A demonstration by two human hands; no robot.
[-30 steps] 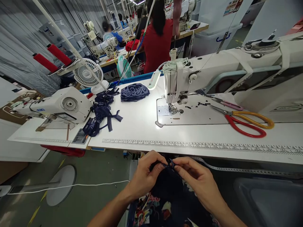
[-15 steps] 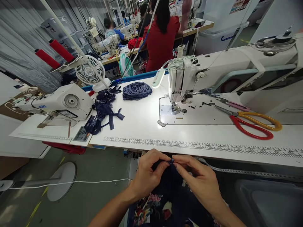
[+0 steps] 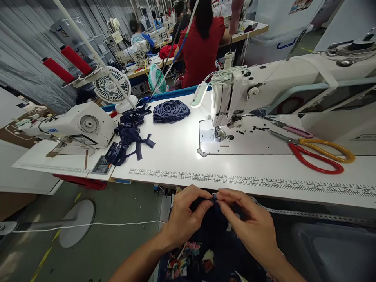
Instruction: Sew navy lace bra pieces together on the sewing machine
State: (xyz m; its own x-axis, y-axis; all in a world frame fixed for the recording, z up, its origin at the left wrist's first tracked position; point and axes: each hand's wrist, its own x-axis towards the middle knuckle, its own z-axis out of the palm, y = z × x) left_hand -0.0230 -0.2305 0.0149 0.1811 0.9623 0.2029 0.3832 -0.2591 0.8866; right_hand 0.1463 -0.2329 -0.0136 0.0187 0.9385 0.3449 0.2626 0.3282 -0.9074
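Observation:
A small piece of dark blue fabric (image 3: pixel 214 197) is pinched between my two hands, just off the table's front edge and above my lap. My left hand (image 3: pixel 188 211) grips it with thumb and forefinger. From the other side my right hand (image 3: pixel 249 223) pinches it the same way, fingertips almost meeting those of the left. Most of the fabric is hidden by the fingers or blends into the dark floral clothing below. On the table lie a stack of navy lace pieces (image 3: pixel 171 111) and a heap of navy fabric strips (image 3: pixel 129 137).
A sewing machine (image 3: pixel 232 98) stands at the right, with orange-and-red scissors (image 3: pixel 317 152) on its bed. Another sewing machine (image 3: pixel 85 123) and a white fan (image 3: pixel 112 89) are on the left. A printed ruler (image 3: pixel 235 181) runs along the front edge. A person in red (image 3: pixel 201 55) sits beyond.
My right hand's fingers have shifted slightly on the fabric, opening a small gap to the left fingertips. The view has turned a little, so the table things sit slightly differently.

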